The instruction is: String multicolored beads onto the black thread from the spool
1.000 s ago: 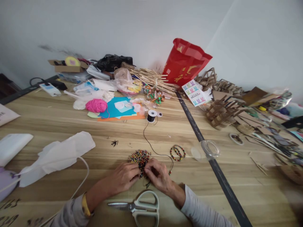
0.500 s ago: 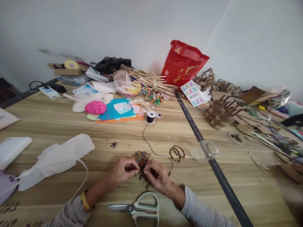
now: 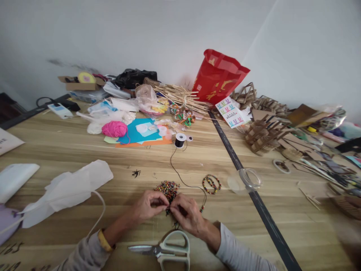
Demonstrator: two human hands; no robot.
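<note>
My left hand [image 3: 152, 205] is closed in a pinch over the near edge of a pile of small multicoloured beads [image 3: 167, 188]. What lies between its fingertips is too small to make out. Fingertip to fingertip with it, my right hand [image 3: 188, 212] pinches by the pile, at the black cord [image 3: 184, 181]. The cord runs from a white-flanged spool [image 3: 180, 140] and curves down behind this hand, with a few threaded beads [image 3: 202, 209] showing beside it. A dark cord end [image 3: 176, 226] pokes out below the hand. Scissors [image 3: 172, 248] with pale handles lie nearer me.
Two beaded bracelets [image 3: 211, 184] and a clear ring-shaped coil [image 3: 250, 178] lie to the right. Black cord scraps [image 3: 136, 173] and a white cloth-like sheet [image 3: 76, 184] are on the left. Pink yarn [image 3: 114, 129], a red bag [image 3: 218, 79] and woven baskets [image 3: 259, 137] stand farther back.
My hands have come together: the left has moved slightly right, and its fingertips now meet those of the right hand. The spool and scissors have stayed put.
</note>
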